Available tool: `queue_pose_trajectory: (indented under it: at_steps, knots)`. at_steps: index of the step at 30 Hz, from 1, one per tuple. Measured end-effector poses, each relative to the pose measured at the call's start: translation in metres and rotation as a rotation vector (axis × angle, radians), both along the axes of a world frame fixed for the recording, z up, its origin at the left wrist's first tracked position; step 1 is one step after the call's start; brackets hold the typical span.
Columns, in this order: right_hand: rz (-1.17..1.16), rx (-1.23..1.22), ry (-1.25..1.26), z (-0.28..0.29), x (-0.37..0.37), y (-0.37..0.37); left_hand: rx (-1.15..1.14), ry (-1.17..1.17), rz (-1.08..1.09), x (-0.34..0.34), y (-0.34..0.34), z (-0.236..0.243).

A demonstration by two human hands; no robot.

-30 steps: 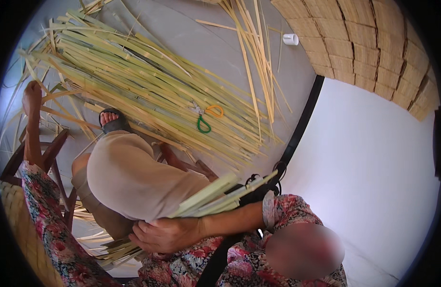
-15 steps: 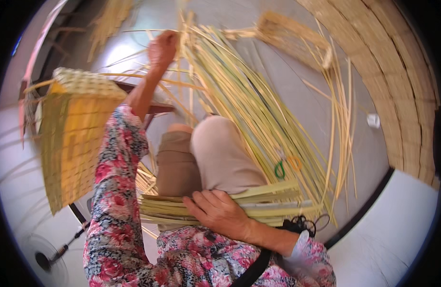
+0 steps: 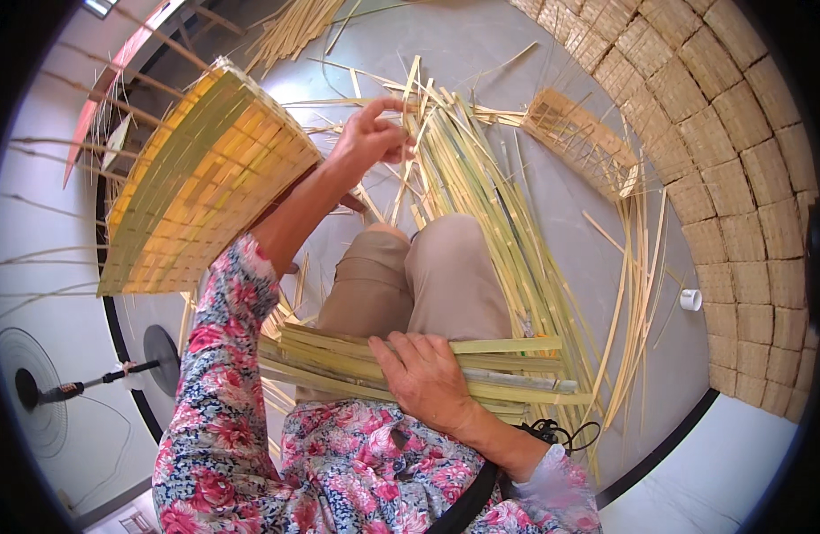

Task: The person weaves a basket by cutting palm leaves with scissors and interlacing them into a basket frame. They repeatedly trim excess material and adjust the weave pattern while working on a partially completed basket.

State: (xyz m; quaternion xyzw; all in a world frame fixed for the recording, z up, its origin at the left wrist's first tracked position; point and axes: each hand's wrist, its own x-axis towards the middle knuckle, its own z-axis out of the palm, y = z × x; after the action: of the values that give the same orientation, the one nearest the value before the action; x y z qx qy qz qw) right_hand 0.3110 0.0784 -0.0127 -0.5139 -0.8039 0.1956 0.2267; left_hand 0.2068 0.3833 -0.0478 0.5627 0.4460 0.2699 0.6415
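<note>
Across my lap lies a bundle of flat, greenish bamboo-like strips [image 3: 517,363]. My right hand [image 3: 428,383] is laid over it, its fingers bent over the upper edge, holding the strips against my thighs. My left hand [image 3: 374,133] is raised beyond my knees, fingers apart and partly stretched, with nothing visible in it. It is near the far ends of a long pile of loose strips [image 3: 490,200] on the floor, though I cannot tell whether it touches any.
A large woven panel [image 3: 205,178] with long loose ends stands at left. A fan [image 3: 32,387] is below it. At right are an open rectangular woven frame [image 3: 588,133], a white roll [image 3: 690,300] and stacked woven pieces [image 3: 739,187]. More strips [image 3: 299,31] lie at the far side.
My left hand has gone from a closed, blurred shape to parted fingers, and sits farther right and lower in view. My right hand stays on the bundle. The whole view has shifted.
</note>
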Motion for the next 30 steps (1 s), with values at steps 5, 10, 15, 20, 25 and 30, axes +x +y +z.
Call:
queue_pose_trajectory:
  at_steps: [5, 10, 15, 20, 25, 30]
  knots:
    - [-0.021, -0.007, -0.063, -0.014, -0.008, -0.004, 0.409, 0.303, -0.111, -0.089, -0.050, -0.020]
    - [0.013, -0.057, -0.075, -0.018, -0.010, 0.001, 0.479, 0.341, 0.083, -0.178, -0.099, -0.052]
    - [0.031, -0.060, -0.092, -0.021, -0.018, 0.000, 0.355, 0.414, 0.113, -0.235, -0.140, -0.068]
    - [0.037, -0.074, -0.122, -0.020, -0.022, -0.002, 0.192, 0.359, 0.225, -0.268, -0.183, -0.095]
    - [0.067, -0.071, -0.181, -0.017, -0.024, -0.002, -0.081, 0.095, 0.101, -0.297, -0.194, -0.133]
    - [0.091, -0.033, -0.243, -0.016, -0.023, -0.001, -0.033, 0.058, -0.118, -0.249, -0.133, -0.076]
